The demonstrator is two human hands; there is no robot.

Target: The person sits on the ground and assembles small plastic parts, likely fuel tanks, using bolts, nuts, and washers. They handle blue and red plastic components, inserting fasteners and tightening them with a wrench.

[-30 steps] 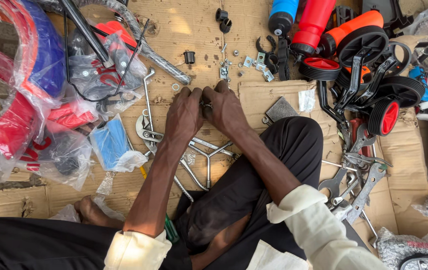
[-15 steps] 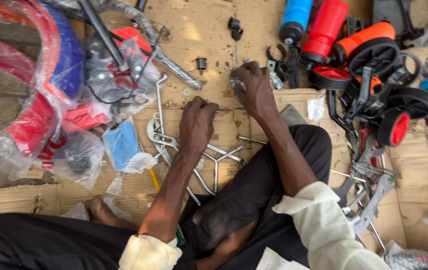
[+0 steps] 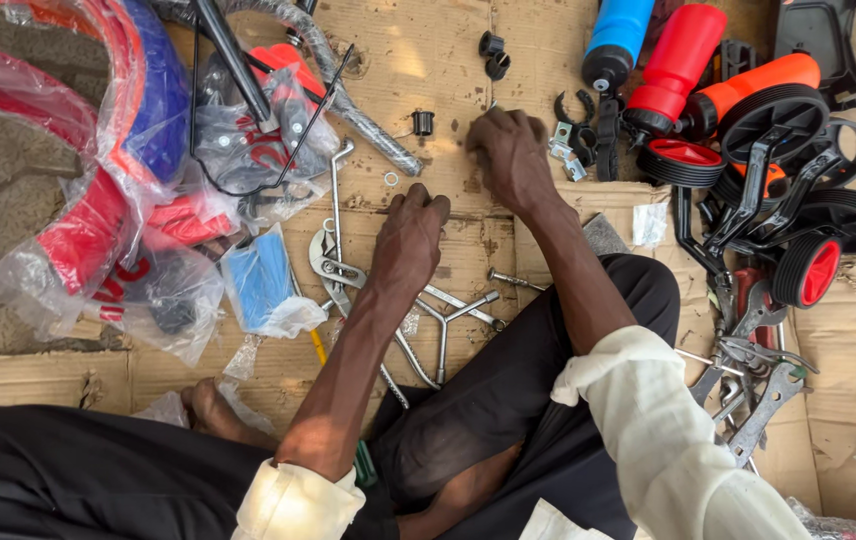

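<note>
Two hands work over flattened cardboard in the head view. Left hand, fingers curled and pressed together, rests knuckles-down mid-sheet on the metal spanners. Right hand, fingers bunched downward, reaches toward the far edge onto small metal brackets; what it pinches cannot be told. Red bottle sits just right.

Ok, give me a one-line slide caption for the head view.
Seated on cardboard, the right hand reaches small metal brackets while the left hand rests by spanners.
</note>
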